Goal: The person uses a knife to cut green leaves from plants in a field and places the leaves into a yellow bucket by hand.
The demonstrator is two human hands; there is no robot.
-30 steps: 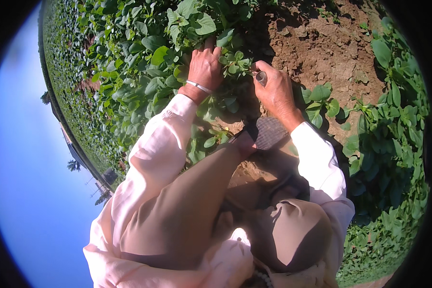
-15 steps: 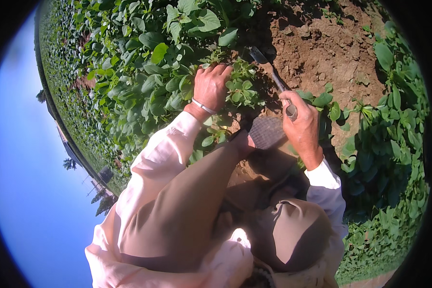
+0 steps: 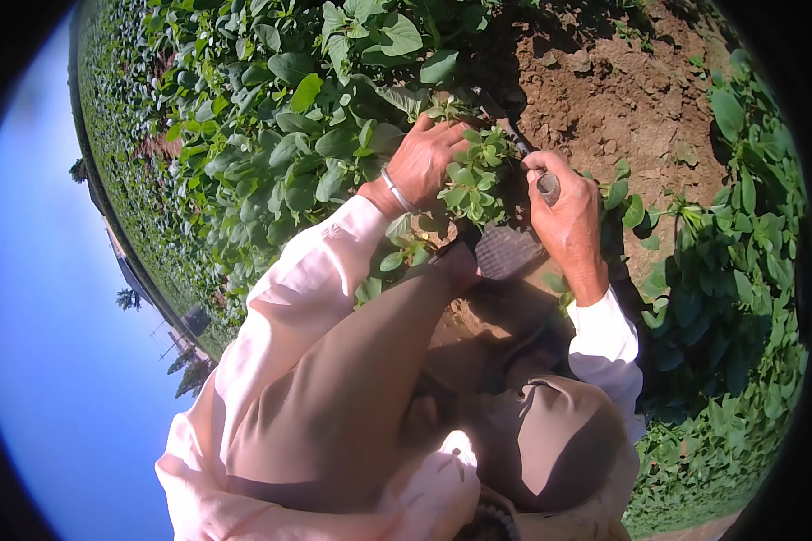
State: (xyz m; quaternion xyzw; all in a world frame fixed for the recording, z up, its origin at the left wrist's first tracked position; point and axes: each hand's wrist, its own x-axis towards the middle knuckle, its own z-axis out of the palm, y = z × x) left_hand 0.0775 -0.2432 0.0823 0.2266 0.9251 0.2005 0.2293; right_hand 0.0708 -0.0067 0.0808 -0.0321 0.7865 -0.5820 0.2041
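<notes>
The left hand (image 3: 429,160), a thin silver bangle (image 3: 395,191) on its wrist, is closed around the stems of a small green leafy weed (image 3: 476,171). Just beside it, the right hand (image 3: 568,216) is fisted around the round wooden handle of a short digging tool (image 3: 530,162), whose dark shaft slants into the leaves. The weed sits between both hands, at the edge of dry brown clodded soil (image 3: 622,90). Broad-leaved green crop plants (image 3: 280,117) surround them. Pale pink sleeves (image 3: 307,279) and tan trousers (image 3: 352,379) fill the foreground.

Bare soil (image 3: 622,99) open beyond the hands, dense leafy plants (image 3: 316,117) crowding the left — bushes (image 3: 740,261) hemming the right edge
</notes>
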